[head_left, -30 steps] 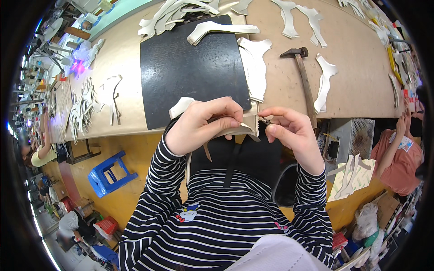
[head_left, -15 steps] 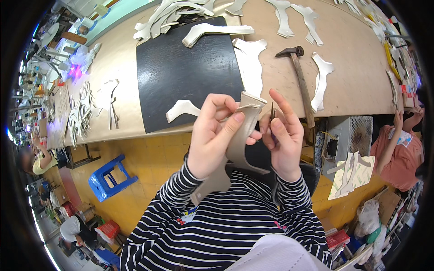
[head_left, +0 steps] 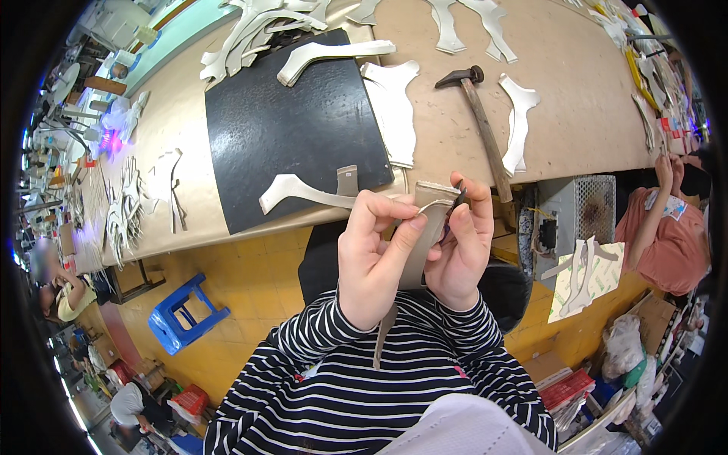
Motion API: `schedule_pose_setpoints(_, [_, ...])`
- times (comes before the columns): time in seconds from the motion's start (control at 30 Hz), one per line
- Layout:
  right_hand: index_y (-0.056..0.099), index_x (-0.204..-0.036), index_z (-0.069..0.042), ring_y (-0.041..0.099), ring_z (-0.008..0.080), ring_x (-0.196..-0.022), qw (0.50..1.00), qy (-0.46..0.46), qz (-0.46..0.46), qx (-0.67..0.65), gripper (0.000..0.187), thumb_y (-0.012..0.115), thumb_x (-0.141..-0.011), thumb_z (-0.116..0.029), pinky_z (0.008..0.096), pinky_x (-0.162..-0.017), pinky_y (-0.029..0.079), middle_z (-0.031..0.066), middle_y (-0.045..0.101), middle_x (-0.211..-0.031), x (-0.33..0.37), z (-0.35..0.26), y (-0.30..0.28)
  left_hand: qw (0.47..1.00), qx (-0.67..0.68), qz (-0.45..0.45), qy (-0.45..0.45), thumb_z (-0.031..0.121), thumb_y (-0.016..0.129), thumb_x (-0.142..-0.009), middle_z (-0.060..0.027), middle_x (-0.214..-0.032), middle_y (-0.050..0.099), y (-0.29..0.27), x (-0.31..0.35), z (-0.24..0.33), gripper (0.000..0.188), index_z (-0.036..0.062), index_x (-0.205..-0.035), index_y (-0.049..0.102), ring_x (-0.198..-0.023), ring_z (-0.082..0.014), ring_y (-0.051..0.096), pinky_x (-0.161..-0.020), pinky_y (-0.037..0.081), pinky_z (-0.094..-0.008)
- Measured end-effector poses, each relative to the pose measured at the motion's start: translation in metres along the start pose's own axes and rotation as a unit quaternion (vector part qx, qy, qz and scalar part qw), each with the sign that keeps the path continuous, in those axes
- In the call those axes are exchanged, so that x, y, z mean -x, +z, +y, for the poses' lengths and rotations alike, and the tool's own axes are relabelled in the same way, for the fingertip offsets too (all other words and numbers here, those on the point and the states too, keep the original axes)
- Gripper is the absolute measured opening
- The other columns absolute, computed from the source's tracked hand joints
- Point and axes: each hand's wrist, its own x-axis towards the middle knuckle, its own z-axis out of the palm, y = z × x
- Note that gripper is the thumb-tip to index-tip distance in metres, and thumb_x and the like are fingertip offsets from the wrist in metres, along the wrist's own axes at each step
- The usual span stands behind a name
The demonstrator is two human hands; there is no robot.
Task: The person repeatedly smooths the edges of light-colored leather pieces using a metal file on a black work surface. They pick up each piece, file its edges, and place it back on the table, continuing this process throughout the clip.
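A bent grey-brown strip of leather-like material (head_left: pixel 418 258) hangs between my hands, its layered pale upper edge raised. My left hand (head_left: pixel 375 262) is closed on it, thumb and fingers pinching near that edge. Small dark-bladed snips (head_left: pixel 460 195) are in my closed right hand (head_left: pixel 466 258), their blades against the right end of the edge. My right fingers also touch the strip from behind; most of the snips is hidden in the palm. Just beyond my left hand, a white curved piece (head_left: pixel 297 191) lies on the black mat (head_left: pixel 280 133).
A hammer (head_left: pixel 484 125) lies on the paper-covered table, right of stacked white pieces (head_left: pixel 393 106). More white pieces (head_left: pixel 258 34) are heaped at the back. A blue stool (head_left: pixel 188 313) stands on the floor at left. Another person (head_left: pixel 661 235) works at far right.
My right hand has moved in towards the strip, bringing the snips from beside it to its upper edge. The strip has turned in my left hand. The whole view has shifted slightly.
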Motion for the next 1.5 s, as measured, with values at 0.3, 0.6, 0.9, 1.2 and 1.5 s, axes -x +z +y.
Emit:
schedule_pose_setpoints(0.3, [0.053, -0.129, -0.004, 0.054, 0.0037, -0.063, 0.999, -0.020, 0.031, 0.011, 0.033, 0.062, -0.101, -0.017, 0.0148, -0.047, 0.041, 0.0128, 0.066, -0.110, 0.001, 0.001, 0.000, 1.000, -0.022, 0.001, 0.015, 0.000, 0.057, -0.100, -0.0185, -0.117, 0.062, 0.002, 0.000, -0.003, 0.013, -0.0038, -0.109, 0.049, -0.092, -0.0174, 0.070, -0.074, 0.062, -0.0259])
schedule_pose_setpoints(0.6, [0.052, -0.130, -0.004, 0.056, 0.0035, -0.066, 0.998, -0.027, 0.049, 0.018, 0.033, 0.061, -0.102, -0.019, 0.0135, -0.046, 0.039, 0.0136, 0.067, -0.111, 0.002, 0.005, 0.003, 0.999, -0.045, -0.002, 0.024, -0.001, 0.058, -0.099, -0.0168, -0.117, 0.063, -0.001, 0.000, -0.006, 0.011, -0.0037, -0.108, 0.051, -0.105, -0.0157, 0.065, -0.077, 0.061, -0.0256])
schedule_pose_setpoints(0.9, [0.052, -0.130, -0.004, 0.058, 0.0040, -0.068, 0.999, -0.028, 0.040, 0.013, 0.033, 0.060, -0.102, -0.019, 0.0135, -0.045, 0.038, 0.0124, 0.067, -0.111, 0.002, 0.008, 0.003, 0.999, -0.036, 0.008, 0.017, 0.000, 0.059, -0.099, -0.0173, -0.119, 0.063, -0.003, 0.002, -0.007, 0.012, -0.0036, -0.108, 0.052, -0.106, -0.0171, 0.065, -0.081, 0.059, -0.0265])
schedule_pose_setpoints(1.2, [0.052, -0.131, -0.005, 0.049, 0.0027, -0.058, 0.994, -0.014, 0.110, 0.024, 0.031, 0.058, -0.103, -0.016, 0.0150, -0.044, 0.034, 0.0048, 0.063, -0.086, 0.000, 0.008, 0.009, 1.000, -0.003, 0.018, -0.007, 0.001, 0.059, -0.099, -0.0149, -0.114, 0.062, -0.004, -0.001, -0.004, 0.013, -0.0023, -0.109, 0.051, -0.104, -0.0166, 0.065, -0.077, 0.062, -0.0292])
schedule_pose_setpoints(1.5, [0.059, -0.140, -0.009, 0.058, 0.0142, -0.079, 0.764, -0.041, 0.086, 0.639, 0.044, 0.065, -0.097, -0.017, 0.0289, -0.072, 0.047, 0.0035, 0.063, -0.090, -0.122, -0.016, -0.080, 0.980, -0.030, 0.160, 0.118, 0.013, 0.056, -0.104, -0.0068, -0.108, 0.061, -0.142, -0.018, 0.059, 0.013, 0.0082, -0.115, 0.052, -0.090, -0.0152, 0.065, -0.077, 0.057, -0.0285])
